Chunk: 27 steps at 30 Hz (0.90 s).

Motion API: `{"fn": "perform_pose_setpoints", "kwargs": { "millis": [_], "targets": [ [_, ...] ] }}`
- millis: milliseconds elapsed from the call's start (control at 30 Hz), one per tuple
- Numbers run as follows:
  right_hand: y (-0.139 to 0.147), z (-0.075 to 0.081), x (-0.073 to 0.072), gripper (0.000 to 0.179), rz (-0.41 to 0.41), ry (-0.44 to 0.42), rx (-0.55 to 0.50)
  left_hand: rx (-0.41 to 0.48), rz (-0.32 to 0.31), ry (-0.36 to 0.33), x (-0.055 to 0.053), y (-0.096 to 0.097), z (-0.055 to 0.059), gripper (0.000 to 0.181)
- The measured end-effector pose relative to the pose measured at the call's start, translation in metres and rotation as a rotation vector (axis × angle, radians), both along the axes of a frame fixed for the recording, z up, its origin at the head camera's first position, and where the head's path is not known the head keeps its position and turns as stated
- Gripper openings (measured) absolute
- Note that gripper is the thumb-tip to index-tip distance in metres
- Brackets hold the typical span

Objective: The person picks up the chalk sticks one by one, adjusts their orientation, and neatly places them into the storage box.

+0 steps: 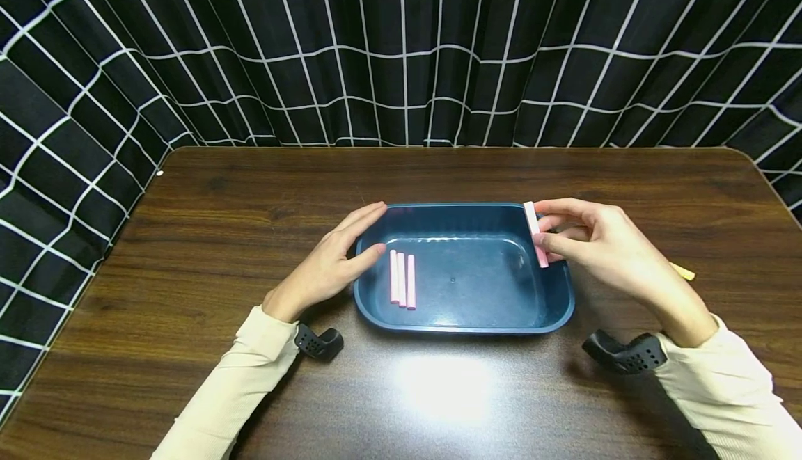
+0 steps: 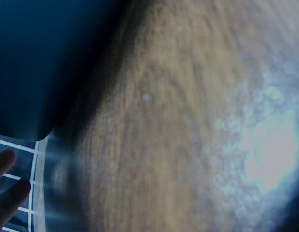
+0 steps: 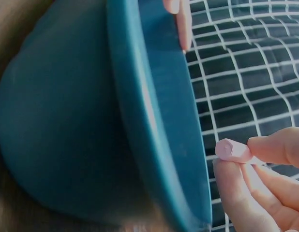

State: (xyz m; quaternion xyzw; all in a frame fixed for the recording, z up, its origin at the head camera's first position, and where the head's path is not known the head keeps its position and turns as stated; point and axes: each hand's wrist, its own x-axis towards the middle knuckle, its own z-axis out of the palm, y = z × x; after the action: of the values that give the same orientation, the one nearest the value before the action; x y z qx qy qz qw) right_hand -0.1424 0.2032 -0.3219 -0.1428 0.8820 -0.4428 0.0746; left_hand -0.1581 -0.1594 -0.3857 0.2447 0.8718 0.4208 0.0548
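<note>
A stick of pink chalk (image 1: 536, 234) is pinched between the thumb and fingers of my right hand (image 1: 592, 237), over the right end of a blue plastic basin (image 1: 464, 330). In the right wrist view, the blunt end of this chalk (image 3: 227, 149) points toward the camera above the basin's rim. Three pink chalk sticks (image 1: 402, 279) lie side by side on the basin floor, near its left end. My left hand (image 1: 326, 258) is at the basin's left rim, its fingers extended along the edge. Only two of its fingertips (image 2: 21, 188) show in the left wrist view.
A yellow stick (image 1: 683, 271) lies on the wooden table (image 1: 250, 188), partly hidden behind my right wrist. Black curtains with a white grid (image 1: 401, 49) hang behind the table and along its left side. Each wrist wears a black band (image 1: 319, 343).
</note>
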Motion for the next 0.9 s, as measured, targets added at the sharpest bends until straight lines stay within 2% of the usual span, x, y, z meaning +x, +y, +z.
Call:
{"fn": "perform_pose_setpoints", "kwargs": {
  "millis": [200,900],
  "targets": [
    [-0.017,0.003,-0.001,0.045,0.032,-0.042,-0.041,-0.001,-0.002,0.000,0.000,0.000,0.001,0.061],
    [-0.057,-0.007,-0.004,0.042,0.003,-0.107,-0.006,0.003,-0.004,0.019,-0.001,0.000,-0.001,0.060]
  ]
}}
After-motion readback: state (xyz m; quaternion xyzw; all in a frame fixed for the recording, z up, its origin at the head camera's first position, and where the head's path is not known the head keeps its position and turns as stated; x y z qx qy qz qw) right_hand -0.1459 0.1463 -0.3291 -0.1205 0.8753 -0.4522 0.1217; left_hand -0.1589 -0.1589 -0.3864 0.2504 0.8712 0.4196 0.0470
